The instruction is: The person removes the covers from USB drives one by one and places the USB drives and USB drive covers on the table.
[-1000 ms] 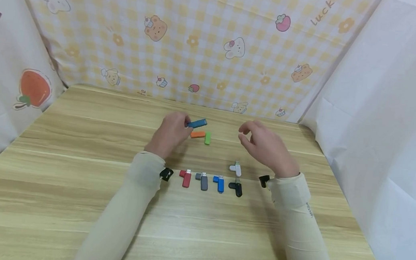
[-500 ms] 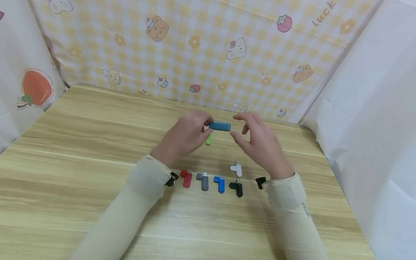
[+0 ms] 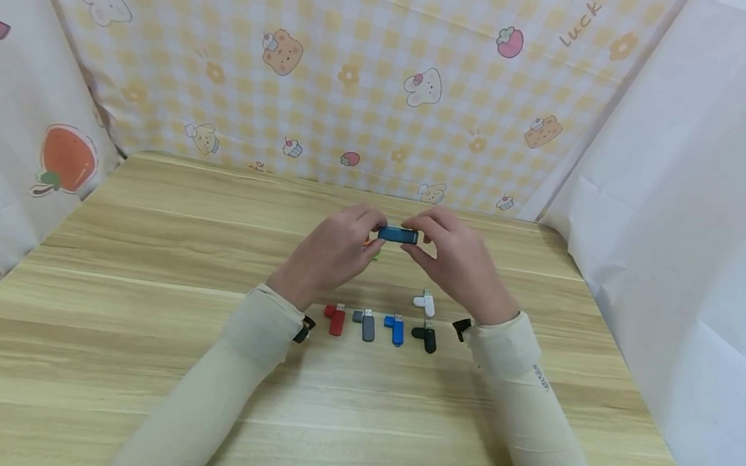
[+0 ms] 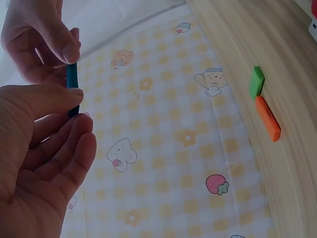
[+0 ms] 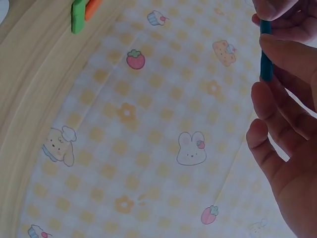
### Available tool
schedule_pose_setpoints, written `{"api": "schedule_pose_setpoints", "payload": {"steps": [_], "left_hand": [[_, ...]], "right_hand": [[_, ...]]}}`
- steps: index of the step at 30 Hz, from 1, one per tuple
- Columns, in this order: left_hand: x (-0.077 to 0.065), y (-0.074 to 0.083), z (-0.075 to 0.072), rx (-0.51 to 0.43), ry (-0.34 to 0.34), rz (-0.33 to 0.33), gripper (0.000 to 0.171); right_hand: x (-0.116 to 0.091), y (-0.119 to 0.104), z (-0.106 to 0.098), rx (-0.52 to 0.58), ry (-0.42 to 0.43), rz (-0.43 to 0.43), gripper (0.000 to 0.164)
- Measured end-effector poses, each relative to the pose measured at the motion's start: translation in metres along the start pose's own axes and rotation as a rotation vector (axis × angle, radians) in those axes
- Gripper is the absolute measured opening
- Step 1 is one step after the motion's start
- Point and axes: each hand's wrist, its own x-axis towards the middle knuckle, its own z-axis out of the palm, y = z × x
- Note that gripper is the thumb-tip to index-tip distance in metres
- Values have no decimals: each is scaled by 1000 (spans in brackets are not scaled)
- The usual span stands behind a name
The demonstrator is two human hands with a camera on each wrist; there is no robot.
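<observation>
Both hands meet over the far part of the table, with a dark teal-blue USB stick (image 3: 397, 235) held level between them. My left hand (image 3: 333, 250) pinches its left end between thumb and fingers. The right hand (image 3: 460, 261) pinches the other end. Seen edge-on in the left wrist view, the stick (image 4: 73, 82) looks thin, and its ends are partly covered by fingertips. Beneath the hands lie an orange stick (image 4: 268, 119) and a green stick (image 4: 256, 83), touching or nearly so; in the head view the left hand mostly hides them.
Nearer on the wooden table (image 3: 360, 413) stands a row of uncapped USB sticks: red (image 3: 336, 322), grey (image 3: 368, 328), blue (image 3: 398, 332) and black (image 3: 429, 338). A white one (image 3: 428, 305) lies behind the black. A checked curtain (image 3: 356, 102) borders the back edge.
My left hand has carried the teal-blue stick to the right, over the orange and green ones. The right hand has closed its fingers onto the stick's free end.
</observation>
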Motion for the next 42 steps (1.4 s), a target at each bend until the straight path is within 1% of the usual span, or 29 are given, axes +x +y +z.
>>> {"api": "schedule_pose_setpoints", "payload": {"steps": [4, 9, 15, 20, 27, 31, 42], "left_hand": [[0, 2, -1, 4, -1, 2, 26], [0, 3, -3, 37, -10, 6, 30], [0, 1, -1, 68, -16, 23, 35], [0, -1, 0, 86, 7, 39, 31], [0, -2, 0, 71, 34, 63, 24], [0, -2, 0, 70, 49, 76, 23], [-1, -2, 2, 34, 105, 80, 21]], "right_hand": [[0, -1, 1, 0, 11, -16, 28], [0, -2, 1, -3, 17, -27, 27], [-1, -1, 1, -11, 18, -32, 29], [0, -2, 1, -17, 17, -35, 27], [0, -3, 1, -19, 9, -20, 29], [0, -3, 1, -15, 3, -5, 29], [0, -2, 1, -22, 6, -3, 26]]}}
